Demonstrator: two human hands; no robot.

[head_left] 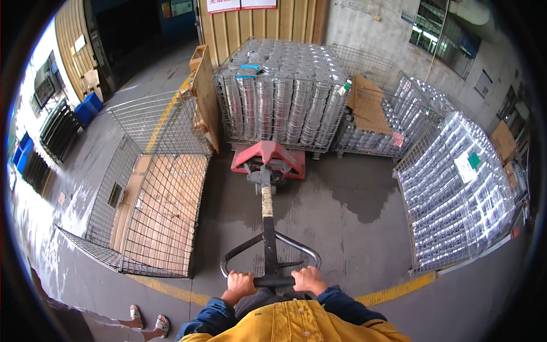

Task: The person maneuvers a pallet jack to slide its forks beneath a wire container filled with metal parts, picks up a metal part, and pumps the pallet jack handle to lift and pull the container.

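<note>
Where the floor shines pale on the left, I see dark stacked crates [58, 132] with blue bins [87, 109] just beside them. Nearer, another person's feet, in patterned sandals [162, 324], stand close to a wire cage [165, 216] whose base is covered in brown board. Behind that cage a wooden pallet [206, 97] is propped on edge.

In the middle is a red pallet jack [248, 155], its body close up against a large cage [279, 105] packed with upright stacks of silvery, round metal pieces; its forks are hidden from me. The tiller slopes back to the worker in yellow and navy. The left hand [241, 283] is closed around the left end of its black handle bar [273, 281], the right hand [309, 280] around the right end.

To the right of the large cage, a lower cage [356, 137] of metal pieces has a cardboard sheet [367, 102] leaning across it. Farthest right, a tall wire cage [456, 199] holds rows of shiny metal, with a white-and-green tag [467, 166] on its side.
</note>
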